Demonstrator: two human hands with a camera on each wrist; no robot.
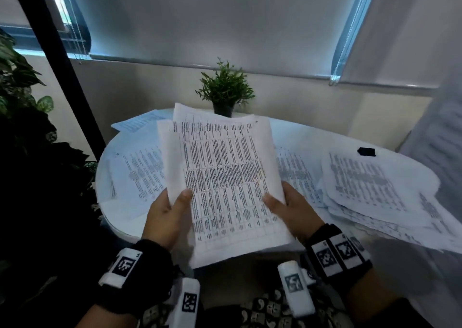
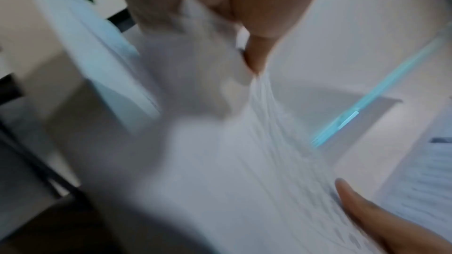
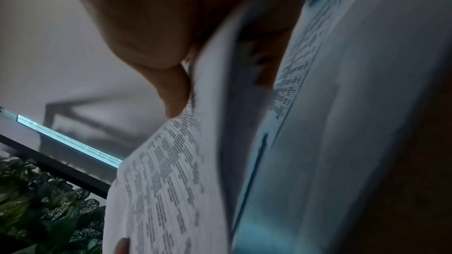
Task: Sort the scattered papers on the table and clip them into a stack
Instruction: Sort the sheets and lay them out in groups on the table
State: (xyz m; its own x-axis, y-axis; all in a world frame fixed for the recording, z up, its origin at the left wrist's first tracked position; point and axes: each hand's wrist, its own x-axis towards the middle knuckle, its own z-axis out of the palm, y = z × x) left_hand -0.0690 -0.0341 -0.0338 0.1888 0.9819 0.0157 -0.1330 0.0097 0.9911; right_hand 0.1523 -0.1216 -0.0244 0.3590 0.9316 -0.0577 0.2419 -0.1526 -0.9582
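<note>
Above the near table [image 1: 117, 227] edge, left hand [image 1: 165, 217] and right hand [image 1: 292, 210] pinch a sheaf [image 1: 222, 177], its long axis running near-to-far, top tilted away toward the plant [image 1: 225, 87].

Loose sheets [image 1: 362, 180] cover table [image 1: 125, 230]; potted plant [image 1: 225, 90] blocks far edge; black clip [image 1: 366, 151] unobstructed.

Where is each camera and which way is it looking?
Head: up on the head, looking down at the held papers, table, plant; both hands show.
Left wrist: along the left hand; blurry papers, right thumb.
Right wrist: along the right hand; printed pages.
All three see the papers.
</note>
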